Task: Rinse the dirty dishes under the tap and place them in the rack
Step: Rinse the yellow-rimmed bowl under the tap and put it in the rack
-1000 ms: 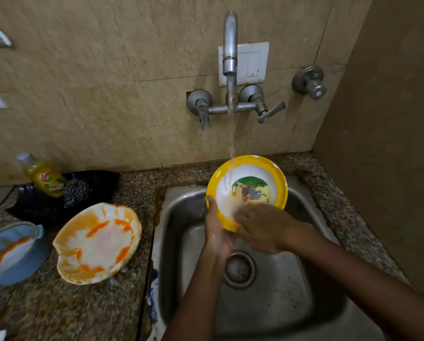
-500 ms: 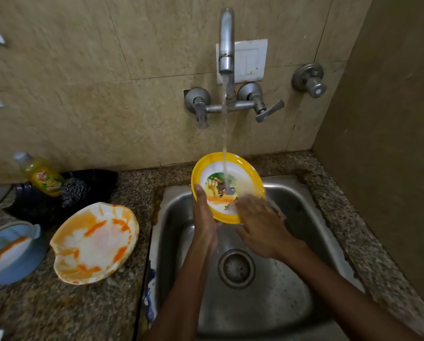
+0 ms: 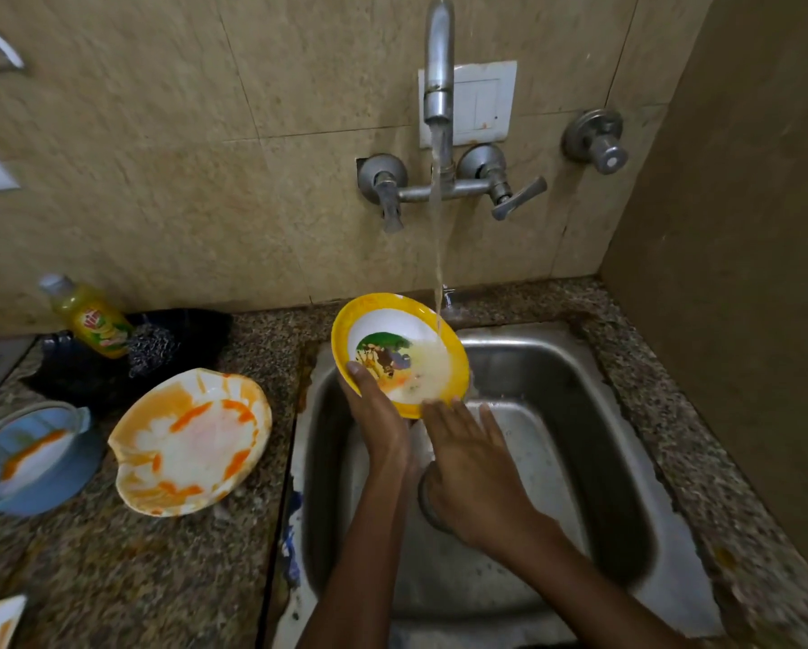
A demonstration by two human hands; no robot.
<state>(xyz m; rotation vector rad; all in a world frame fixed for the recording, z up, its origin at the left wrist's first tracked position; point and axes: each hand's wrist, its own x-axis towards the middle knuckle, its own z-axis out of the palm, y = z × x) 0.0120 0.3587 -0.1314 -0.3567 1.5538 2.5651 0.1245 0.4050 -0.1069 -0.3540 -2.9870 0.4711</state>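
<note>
Yellow bowl (image 3: 400,356) — milky water pooled inside — in left hand (image 3: 381,416).

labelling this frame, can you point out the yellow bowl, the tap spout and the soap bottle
yellow bowl (image 3: 369,316): head view, on its yellow rim, upper left.
tap spout (image 3: 438,67): head view, on the upright metal pipe.
soap bottle (image 3: 94,320): head view, on its label.

Tiled kitchen corner with a speckled granite counter (image 3: 196,578)

Glossy beige wall tiles (image 3: 205,180) rise behind it; a white plastic switch plate (image 3: 481,105) sits on them, and a plain brown side wall (image 3: 744,227) closes the right.
</note>
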